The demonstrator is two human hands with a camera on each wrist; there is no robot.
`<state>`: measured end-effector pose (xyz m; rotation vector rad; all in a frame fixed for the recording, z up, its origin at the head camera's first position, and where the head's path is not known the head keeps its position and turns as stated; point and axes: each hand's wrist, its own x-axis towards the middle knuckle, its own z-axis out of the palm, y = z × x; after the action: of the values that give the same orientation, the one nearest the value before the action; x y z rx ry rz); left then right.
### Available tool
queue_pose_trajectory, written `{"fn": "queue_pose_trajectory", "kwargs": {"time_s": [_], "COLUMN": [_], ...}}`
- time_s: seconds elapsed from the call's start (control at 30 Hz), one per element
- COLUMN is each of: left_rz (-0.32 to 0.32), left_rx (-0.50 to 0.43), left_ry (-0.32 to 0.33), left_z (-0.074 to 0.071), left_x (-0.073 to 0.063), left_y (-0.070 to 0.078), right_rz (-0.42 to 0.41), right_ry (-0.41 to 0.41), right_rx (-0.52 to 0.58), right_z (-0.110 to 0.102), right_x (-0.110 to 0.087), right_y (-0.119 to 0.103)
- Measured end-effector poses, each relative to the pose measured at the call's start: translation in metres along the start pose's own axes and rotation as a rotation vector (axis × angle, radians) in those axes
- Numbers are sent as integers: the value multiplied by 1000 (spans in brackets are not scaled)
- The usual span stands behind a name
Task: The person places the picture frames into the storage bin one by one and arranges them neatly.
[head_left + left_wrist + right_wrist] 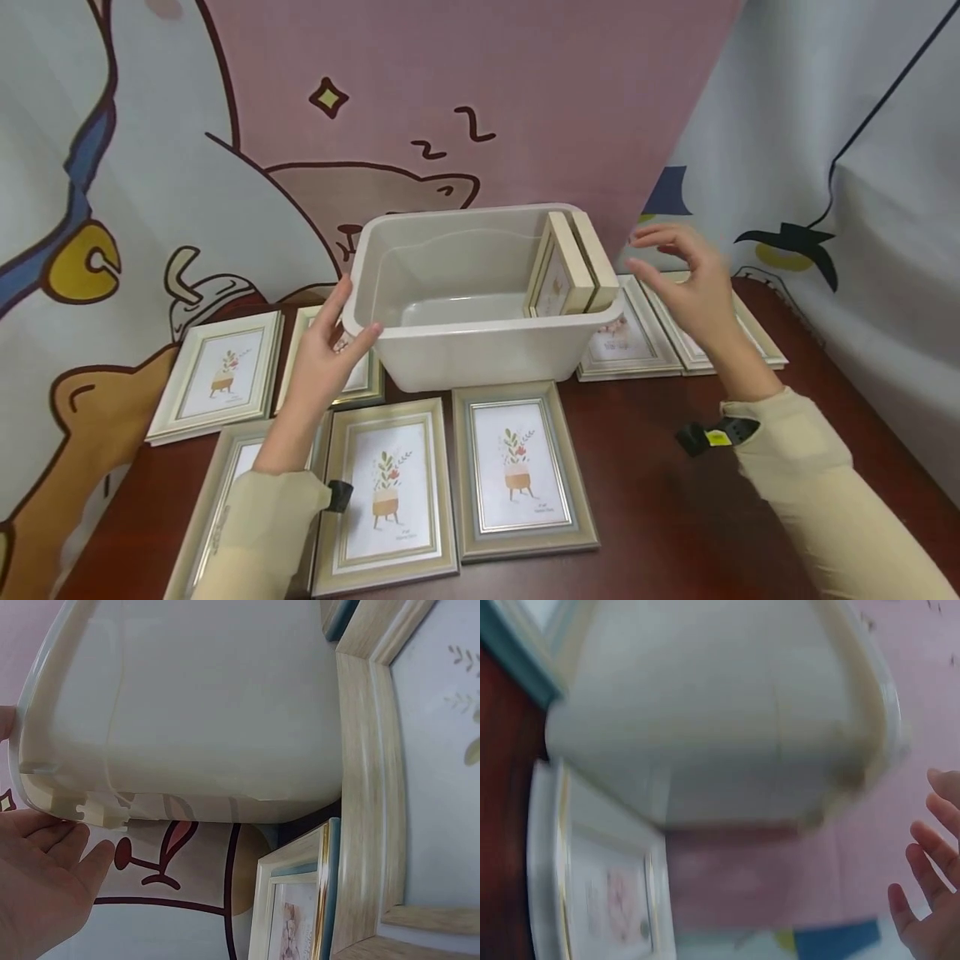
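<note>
A pale plastic bin stands on the table in the head view, with two picture frames upright side by side at its right end. At the left end my left hand holds the rim, thumb over the edge and fingers along the outside; the left wrist view shows these fingers beneath the lip. My right hand is in the air just beyond the bin's right end, fingers bent loosely and thumb apart, with nothing between them. The right wrist view, blurred, shows this hand away from the rim.
Three framed prints lie in front of the bin, among them a grey-gold frame and a beige frame. More frames lie left and right of the bin. A cartoon-printed curtain hangs behind the dark red table.
</note>
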<state>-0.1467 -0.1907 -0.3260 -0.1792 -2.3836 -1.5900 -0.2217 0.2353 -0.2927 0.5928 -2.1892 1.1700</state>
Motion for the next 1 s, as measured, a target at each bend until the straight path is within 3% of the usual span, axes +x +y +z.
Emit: {"fn": "queue_pose_trajectory", "kwargs": {"time_s": [0.2,0.4,0.77,1.0], "left_rz": [-14,-21,-1,7], "left_rx": [18,14,-31,-41], "left_ry": [-2,-14,-48,-70], "left_z": [0,0,11,17], "left_x": [-1,-4,1,4], "left_y": [-1,-1,3,8], "right_rz": [231,401,698,766], "right_ry": [-14,-97,-399,-567], "right_rx": [-70,-150,-238,-259], "right_z": [-36,-67,-120,-149], "right_x": [6,-4,-8,-17], "right_y": [43,92,164,189]}}
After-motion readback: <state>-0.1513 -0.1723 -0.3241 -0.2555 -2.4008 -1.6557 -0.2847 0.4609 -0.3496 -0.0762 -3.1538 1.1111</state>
